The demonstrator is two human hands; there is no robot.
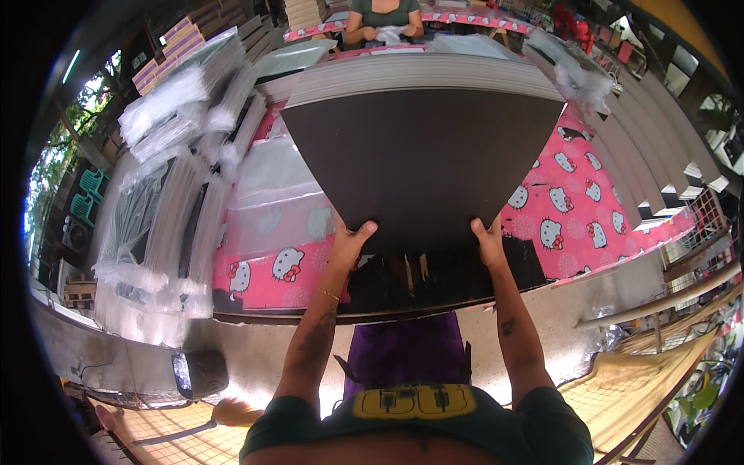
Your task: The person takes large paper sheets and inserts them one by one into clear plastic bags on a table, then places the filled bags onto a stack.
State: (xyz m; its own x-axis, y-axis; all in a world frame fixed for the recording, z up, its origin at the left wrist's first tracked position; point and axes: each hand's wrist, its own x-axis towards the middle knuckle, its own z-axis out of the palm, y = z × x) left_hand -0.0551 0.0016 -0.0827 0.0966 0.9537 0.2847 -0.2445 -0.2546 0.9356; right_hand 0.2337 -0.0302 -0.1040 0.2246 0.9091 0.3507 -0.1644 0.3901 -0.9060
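Observation:
A large black board (426,155) with a smooth face is gripped at its near corners by both my hands. My left hand (353,244) closes on the left corner, thumb on the black face and fingers hidden underneath. At the right corner my right hand (488,242) holds it the same way. Along the board's far edge shows a thick stack of pale grey board edges (426,75). Whether I hold one board or several, I cannot tell. Beneath is a table with a pink cartoon-print cover (554,198), torn to a dark surface at the front.
Plastic-wrapped stacks of boards (147,217) fill the table's left side. Clear plastic sleeves (271,174) lie beside them. More grey boards (659,139) stand in rows at the right. Across the table, a person (384,23) handles white material. A broom (225,416) lies at the lower left.

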